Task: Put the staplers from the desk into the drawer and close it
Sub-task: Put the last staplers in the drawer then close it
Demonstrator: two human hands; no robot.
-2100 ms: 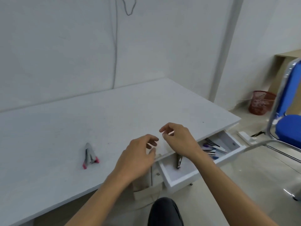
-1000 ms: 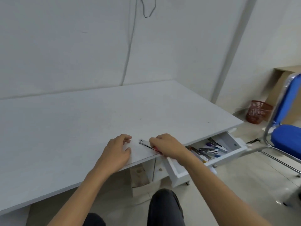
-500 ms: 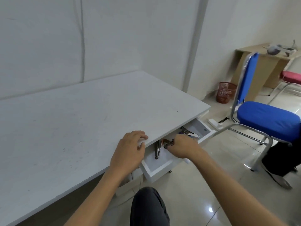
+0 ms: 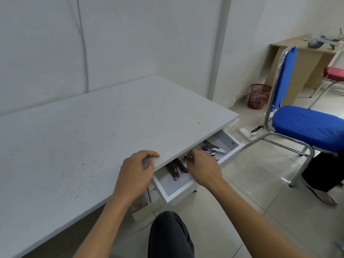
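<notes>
White desk (image 4: 83, 138): left hand (image 4: 135, 174) rests curled, empty, on its edge; right hand (image 4: 202, 167) reaches into the open drawer (image 4: 175, 192), grip unclear.

Left hand (image 4: 136, 173) rests on the desk (image 4: 78, 146) edge; right hand (image 4: 202, 168) reaches into the open drawer (image 4: 178, 192), perhaps pinching a stapler (image 4: 188, 157).

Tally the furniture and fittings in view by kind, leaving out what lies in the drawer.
Desks: 2, the white desk and the wooden desk
Chairs: 2, the blue chair and the red chair
Baskets: 1, the basket
Drawers: 1, the drawer, open
Total: 6
</notes>
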